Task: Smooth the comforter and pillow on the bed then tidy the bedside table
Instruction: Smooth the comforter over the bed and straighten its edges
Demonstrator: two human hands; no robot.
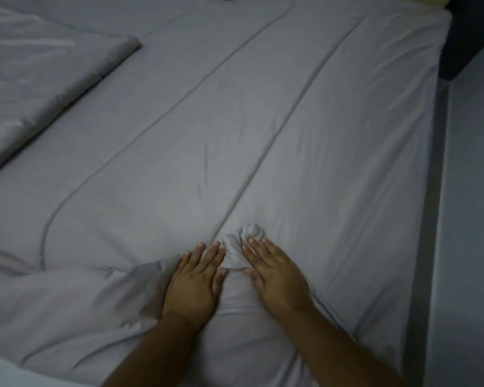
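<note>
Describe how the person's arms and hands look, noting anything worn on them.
The left hand and right hand are bare, with no gloves and no ring or watch that shows. Both forearms are bare too, with no sleeve in view down to the picture's edge. The fingers have short nails.

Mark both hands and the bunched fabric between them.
left hand (192, 286): head view, back of the hand.
right hand (277, 277): head view, back of the hand.
bunched fabric (252, 233): head view, its top knob.

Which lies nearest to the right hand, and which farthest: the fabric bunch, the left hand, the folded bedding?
1. fabric bunch, touching the fingertips of the right hand.
2. left hand, just left of the bunch.
3. folded bedding, far upper left.
</note>
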